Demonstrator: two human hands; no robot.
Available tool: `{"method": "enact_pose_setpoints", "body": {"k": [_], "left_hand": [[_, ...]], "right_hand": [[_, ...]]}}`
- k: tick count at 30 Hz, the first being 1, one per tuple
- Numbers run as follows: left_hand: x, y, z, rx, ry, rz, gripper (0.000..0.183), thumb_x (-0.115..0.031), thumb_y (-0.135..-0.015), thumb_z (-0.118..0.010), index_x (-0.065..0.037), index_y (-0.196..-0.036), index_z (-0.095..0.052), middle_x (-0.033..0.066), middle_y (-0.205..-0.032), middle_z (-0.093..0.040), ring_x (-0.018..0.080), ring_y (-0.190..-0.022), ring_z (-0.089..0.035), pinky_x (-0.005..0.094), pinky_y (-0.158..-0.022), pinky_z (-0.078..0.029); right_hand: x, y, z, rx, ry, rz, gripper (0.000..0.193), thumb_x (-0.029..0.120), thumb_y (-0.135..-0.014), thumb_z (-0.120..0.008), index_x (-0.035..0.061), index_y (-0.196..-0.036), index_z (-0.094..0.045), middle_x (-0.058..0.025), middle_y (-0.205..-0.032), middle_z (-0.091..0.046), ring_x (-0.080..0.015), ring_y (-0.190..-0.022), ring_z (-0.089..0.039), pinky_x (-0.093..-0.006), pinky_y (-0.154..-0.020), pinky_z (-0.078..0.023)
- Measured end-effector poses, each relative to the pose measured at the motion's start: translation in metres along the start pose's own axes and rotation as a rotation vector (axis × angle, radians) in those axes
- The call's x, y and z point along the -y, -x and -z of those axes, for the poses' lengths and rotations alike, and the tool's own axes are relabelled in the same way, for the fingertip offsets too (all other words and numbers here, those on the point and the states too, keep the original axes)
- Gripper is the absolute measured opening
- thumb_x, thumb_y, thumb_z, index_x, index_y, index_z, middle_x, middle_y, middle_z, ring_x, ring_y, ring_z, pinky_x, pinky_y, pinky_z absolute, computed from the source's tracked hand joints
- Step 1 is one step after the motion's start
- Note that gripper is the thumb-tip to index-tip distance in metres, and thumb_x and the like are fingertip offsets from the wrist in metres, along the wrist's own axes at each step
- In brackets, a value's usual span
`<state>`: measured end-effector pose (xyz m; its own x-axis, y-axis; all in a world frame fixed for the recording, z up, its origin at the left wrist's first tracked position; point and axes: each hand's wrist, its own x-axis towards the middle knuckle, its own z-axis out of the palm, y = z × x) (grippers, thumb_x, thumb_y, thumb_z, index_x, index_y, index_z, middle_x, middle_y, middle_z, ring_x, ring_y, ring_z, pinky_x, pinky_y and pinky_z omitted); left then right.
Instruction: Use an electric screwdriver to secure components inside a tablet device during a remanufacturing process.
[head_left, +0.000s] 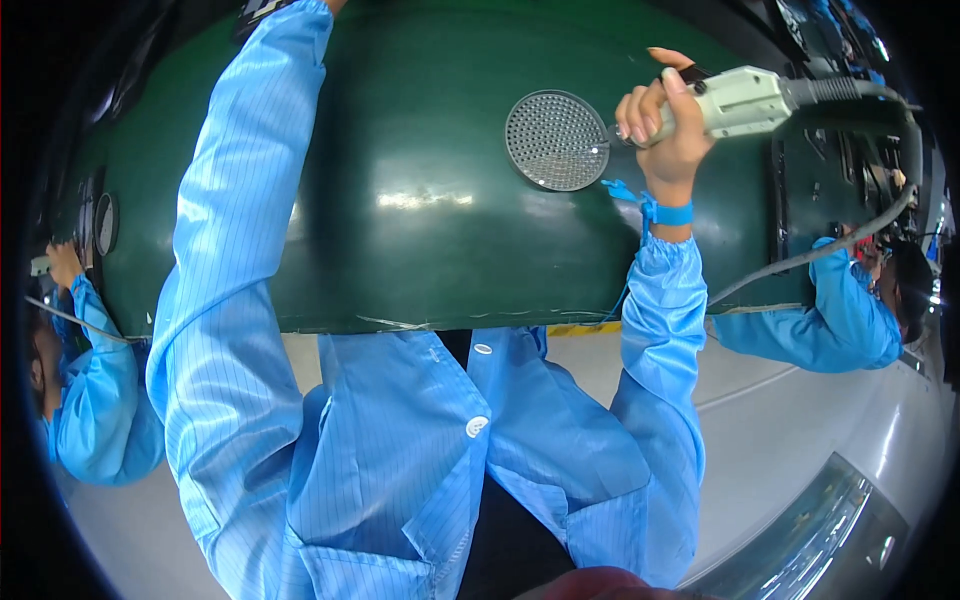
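Note:
My right hand is wrapped round a pale green corded electric screwdriver, held roughly level with its tip pointing left. The tip reaches the right rim of a round grey perforated dish; whether it touches a screw in it is too small to tell. A blue wrist strap circles that wrist. My left arm stretches far forward across the green table mat. Only a sliver of my left hand shows at the top edge, so its fingers are hidden, beside a dark object.
The screwdriver's grey cable loops down along the right side. A co-worker in blue is at the right, another sleeve at the left, near a second round dish. A dark glossy panel stands at lower right.

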<state>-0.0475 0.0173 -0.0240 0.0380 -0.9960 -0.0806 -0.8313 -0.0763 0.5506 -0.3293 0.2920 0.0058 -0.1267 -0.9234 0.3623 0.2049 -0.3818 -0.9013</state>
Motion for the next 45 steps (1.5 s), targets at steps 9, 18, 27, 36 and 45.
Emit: {"method": "enact_pose_setpoints", "body": {"k": [9, 18, 27, 36, 45], "left_hand": [[-0.011, -0.035, -0.021, 0.225, 0.146, -0.008, 0.076, -0.053, -0.071, -0.085, 0.011, -0.107, -0.068, 0.0199, -0.111, -0.069, 0.0311, -0.101, -0.064, 0.0378, -0.082, -0.05], [-0.011, 0.021, 0.003, 0.044, 1.05, -0.079, 0.032, -0.015, -0.086, -0.075, 0.015, -0.088, -0.065, 0.0158, -0.083, -0.068, 0.0235, -0.071, -0.065, 0.0378, -0.06, -0.052], [0.079, 0.283, 0.018, 0.032, 0.845, 0.048, 0.064, -0.031, -0.088, -0.076, 0.015, -0.125, -0.048, 0.0209, -0.114, -0.064, 0.02, -0.102, -0.064, 0.0335, -0.087, -0.053], [0.121, 0.327, 0.069, -0.387, 0.022, -0.288, 0.029, -0.029, -0.088, -0.073, -0.002, -0.097, -0.071, 0.0176, -0.092, -0.061, 0.0342, -0.088, -0.061, 0.0412, -0.076, -0.05], [0.2, 0.274, 0.093, -0.204, 0.105, 0.009, 0.03, -0.026, -0.084, -0.079, -0.002, -0.099, -0.071, 0.0096, -0.098, -0.073, 0.019, -0.095, -0.069, 0.03, -0.08, -0.054]], "right_hand": [[0.003, 0.001, -0.011, -0.036, -0.085, -0.015, 0.021, 0.007, -0.091, -0.059, -0.0082, -0.106, -0.058, -0.0028, -0.054, -0.043, -0.0118, -0.042, -0.042, -0.0296, -0.043, -0.04], [-0.004, 0.006, -0.008, -0.047, -0.092, -0.04, 0.022, 0.011, -0.097, -0.053, -0.0064, -0.111, -0.056, -0.0003, -0.054, -0.039, -0.0107, -0.044, -0.04, -0.0283, -0.044, -0.037], [-0.009, 0.001, 0.009, 0.017, -0.063, -0.01, 0.026, 0.013, -0.098, -0.045, -0.0069, -0.111, -0.056, 0.0002, -0.053, -0.034, -0.0101, -0.043, -0.033, -0.0281, -0.045, -0.035], [-0.01, 0.004, 0.008, 0.037, -0.073, -0.025, 0.026, 0.015, -0.098, -0.045, -0.005, -0.111, -0.057, 0.0007, -0.053, -0.034, -0.0094, -0.044, -0.033, -0.028, -0.046, -0.035], [-0.026, -0.001, 0.014, 0.045, -0.055, -0.13, 0.034, 0.022, -0.098, -0.048, -0.004, -0.118, -0.056, 0.0014, -0.058, -0.035, -0.0119, -0.049, -0.038, -0.0292, -0.05, -0.035]]}}
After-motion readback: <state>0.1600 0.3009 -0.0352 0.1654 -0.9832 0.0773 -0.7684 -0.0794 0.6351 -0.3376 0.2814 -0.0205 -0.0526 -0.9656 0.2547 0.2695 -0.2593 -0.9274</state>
